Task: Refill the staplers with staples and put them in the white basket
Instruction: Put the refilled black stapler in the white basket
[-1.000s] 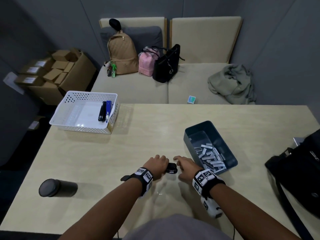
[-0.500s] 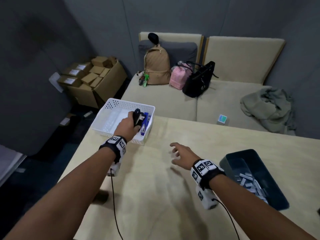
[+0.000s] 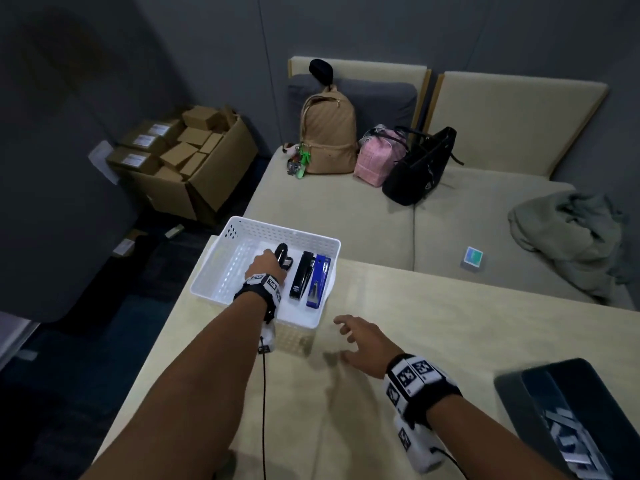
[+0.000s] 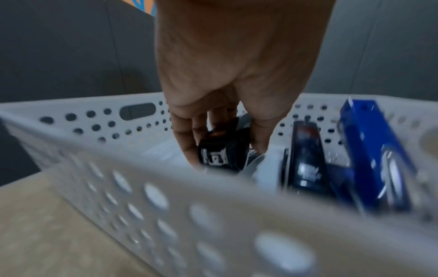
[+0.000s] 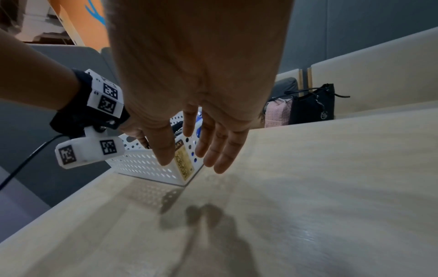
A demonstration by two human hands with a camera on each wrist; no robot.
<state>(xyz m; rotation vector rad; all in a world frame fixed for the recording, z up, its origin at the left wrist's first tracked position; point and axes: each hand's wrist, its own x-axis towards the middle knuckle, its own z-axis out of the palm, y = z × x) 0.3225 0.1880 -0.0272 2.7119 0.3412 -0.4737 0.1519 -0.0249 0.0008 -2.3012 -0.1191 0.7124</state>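
**Third stapler going down into the white basket**

The left hand (image 3: 265, 268) reaches into the white basket (image 3: 242, 225), which sits at the 10 o'clock corner of the counter (image 3: 433, 323) as the head view shows it. Its grip is curled around a small black stapler (image 3: 283, 259); in the left wrist view the fingers (image 4: 187, 142) wrap one side and the thumb the other, so the stapler hangs low between them, near the basket floor. Whether it already rests there I cannot tell.

Just to the 3 o'clock side of that hand lie a long black stapler (image 3: 302, 275) and a blue stapler (image 3: 318, 280), side by side against the basket's right wall. Setting the small one down parallel beside them looks like the reason for the hand's line of approach: it keeps the row tidy and leaves the basket's left half free.

The right hand (image 3: 363, 344) hovers over the counter at about 5 o'clock from the basket, fingers spread and relaxed, holding nothing; its shadow falls just beneath it. A dark bin (image 3: 519, 386) of staple strips (image 3: 571, 431) stands at the counter's 4 o'clock edge, well apart from the basket.
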